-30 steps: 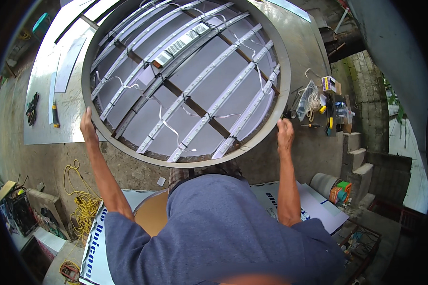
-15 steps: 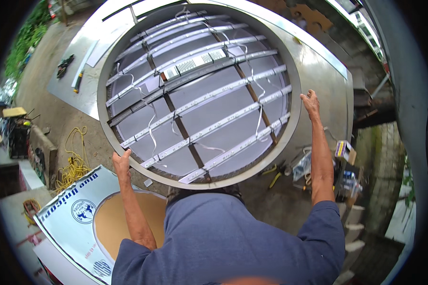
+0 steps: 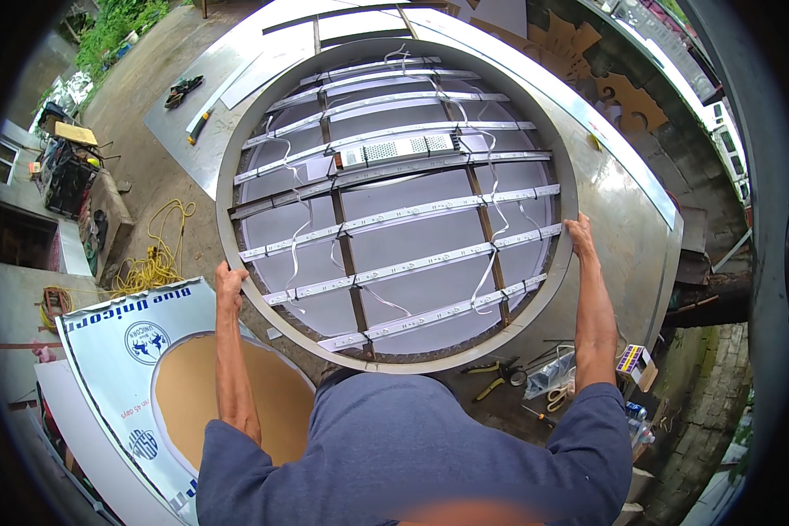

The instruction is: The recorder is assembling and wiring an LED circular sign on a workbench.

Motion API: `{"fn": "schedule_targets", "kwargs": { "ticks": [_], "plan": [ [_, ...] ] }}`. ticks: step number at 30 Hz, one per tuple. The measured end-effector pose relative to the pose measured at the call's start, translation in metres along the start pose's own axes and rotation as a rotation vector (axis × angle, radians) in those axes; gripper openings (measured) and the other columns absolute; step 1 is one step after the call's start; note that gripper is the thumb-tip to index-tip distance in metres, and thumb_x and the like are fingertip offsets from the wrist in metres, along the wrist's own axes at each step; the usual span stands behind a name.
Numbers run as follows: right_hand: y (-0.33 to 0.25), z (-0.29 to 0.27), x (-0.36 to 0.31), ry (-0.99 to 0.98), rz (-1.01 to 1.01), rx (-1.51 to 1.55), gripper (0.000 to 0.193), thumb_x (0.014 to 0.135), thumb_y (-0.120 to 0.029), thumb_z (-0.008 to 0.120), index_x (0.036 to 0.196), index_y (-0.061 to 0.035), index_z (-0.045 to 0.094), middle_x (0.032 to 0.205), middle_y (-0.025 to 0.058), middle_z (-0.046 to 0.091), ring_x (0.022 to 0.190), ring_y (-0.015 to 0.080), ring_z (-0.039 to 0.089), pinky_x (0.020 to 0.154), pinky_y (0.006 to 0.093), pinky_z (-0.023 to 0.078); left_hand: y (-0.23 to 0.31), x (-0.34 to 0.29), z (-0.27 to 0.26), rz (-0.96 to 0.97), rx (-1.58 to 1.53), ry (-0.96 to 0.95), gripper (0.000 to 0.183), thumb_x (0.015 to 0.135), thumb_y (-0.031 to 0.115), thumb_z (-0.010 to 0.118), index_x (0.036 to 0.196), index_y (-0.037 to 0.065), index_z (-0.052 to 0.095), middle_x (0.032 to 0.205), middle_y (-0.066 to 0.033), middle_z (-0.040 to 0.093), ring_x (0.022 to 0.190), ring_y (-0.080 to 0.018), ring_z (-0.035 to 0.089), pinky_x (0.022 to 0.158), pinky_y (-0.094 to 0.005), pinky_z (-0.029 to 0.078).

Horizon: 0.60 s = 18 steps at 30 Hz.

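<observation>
A large round light box [image 3: 227, 197] with a grey metal rim lies tilted in front of me, its back side showing. Across it run several white LED bars [image 3: 447, 206], dark brown struts [image 3: 345, 250] and loose white wires [image 3: 494, 210]. A perforated metal power supply [image 3: 396, 150] is fixed near its middle. My left hand [image 3: 231, 286] is closed on the rim at the lower left. On the right side, my right hand [image 3: 580, 235] grips the rim, its fingers partly hidden by it.
A metal-topped table [image 3: 618, 206] lies under and beyond the box, with a cutter [image 3: 199, 127] at left. Pliers [image 3: 491, 388], scissors [image 3: 556, 400] and a small carton [image 3: 636, 364] lie at lower right. A sheet with a round brown opening [image 3: 105, 351] and yellow cord [image 3: 153, 267] are at left.
The light box has turned slightly clockwise and sits lower and farther right in view. My right hand, beside the rim with fingers apart before, has closed on it; my left hand keeps hold.
</observation>
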State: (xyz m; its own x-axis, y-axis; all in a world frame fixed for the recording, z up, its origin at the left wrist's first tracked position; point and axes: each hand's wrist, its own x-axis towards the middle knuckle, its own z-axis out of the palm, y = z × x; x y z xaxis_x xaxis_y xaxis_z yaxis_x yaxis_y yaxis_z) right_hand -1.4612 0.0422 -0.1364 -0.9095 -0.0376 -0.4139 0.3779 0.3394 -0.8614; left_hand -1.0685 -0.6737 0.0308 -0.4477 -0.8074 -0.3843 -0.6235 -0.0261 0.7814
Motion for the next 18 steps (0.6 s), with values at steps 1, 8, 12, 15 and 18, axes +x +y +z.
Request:
{"fn": "schedule_targets", "kwargs": {
  "ticks": [1, 8, 12, 15, 18],
  "plan": [
    [0.001, -0.001, 0.000, -0.003, -0.004, -0.003, 0.025, 0.081, -0.002, 0.059, 0.105, 0.0024, 0.064, 0.079, 0.0079, 0.064, 0.060, 0.0164, 0.059, 0.055, 0.0337, 0.051, 0.000, 0.001, -0.001, -0.001, -0.005, 0.004, 0.028, 0.070, -0.006, 0.057, 0.097, -0.005, 0.061, 0.081, -0.0075, 0.060, 0.071, -0.0181, 0.056, 0.062, -0.0335, 0.048],
    [-0.019, -0.003, -0.030, 0.009, -0.061, 0.029, 0.022, 0.075, 0.002, 0.058, 0.095, 0.0040, 0.067, 0.076, 0.0067, 0.065, 0.059, 0.0150, 0.059, 0.052, 0.0315, 0.048, 0.012, 0.015, -0.006, 0.045, -0.006, -0.048, 0.030, 0.069, -0.008, 0.055, 0.099, -0.004, 0.061, 0.082, -0.0070, 0.060, 0.069, -0.0184, 0.057, 0.060, -0.0337, 0.048],
    [-0.025, -0.006, -0.057, 0.078, 0.017, 0.066, 0.024, 0.074, 0.002, 0.059, 0.097, 0.0044, 0.068, 0.076, 0.0065, 0.065, 0.057, 0.0146, 0.058, 0.052, 0.0311, 0.048, 0.035, 0.045, 0.005, 0.038, 0.016, -0.123, 0.035, 0.069, -0.008, 0.054, 0.103, -0.004, 0.063, 0.083, -0.0069, 0.062, 0.069, -0.0184, 0.058, 0.061, -0.0333, 0.049],
    [-0.025, -0.002, -0.063, 0.150, 0.085, 0.068, 0.024, 0.073, 0.003, 0.059, 0.096, 0.0046, 0.068, 0.076, 0.0068, 0.066, 0.057, 0.0149, 0.057, 0.052, 0.0310, 0.048, 0.048, 0.080, 0.009, 0.053, 0.005, -0.190, 0.037, 0.069, -0.009, 0.054, 0.104, -0.005, 0.063, 0.085, -0.0080, 0.063, 0.070, -0.0190, 0.060, 0.062, -0.0332, 0.051],
    [-0.015, 0.001, -0.063, 0.205, 0.043, -0.008, 0.024, 0.073, 0.003, 0.058, 0.096, 0.0043, 0.068, 0.076, 0.0074, 0.065, 0.057, 0.0154, 0.058, 0.051, 0.0315, 0.048, 0.069, 0.112, 0.022, 0.057, 0.037, -0.232, 0.038, 0.068, -0.009, 0.053, 0.105, -0.005, 0.064, 0.086, -0.0091, 0.065, 0.070, -0.0196, 0.061, 0.062, -0.0332, 0.051]
  ]
}}
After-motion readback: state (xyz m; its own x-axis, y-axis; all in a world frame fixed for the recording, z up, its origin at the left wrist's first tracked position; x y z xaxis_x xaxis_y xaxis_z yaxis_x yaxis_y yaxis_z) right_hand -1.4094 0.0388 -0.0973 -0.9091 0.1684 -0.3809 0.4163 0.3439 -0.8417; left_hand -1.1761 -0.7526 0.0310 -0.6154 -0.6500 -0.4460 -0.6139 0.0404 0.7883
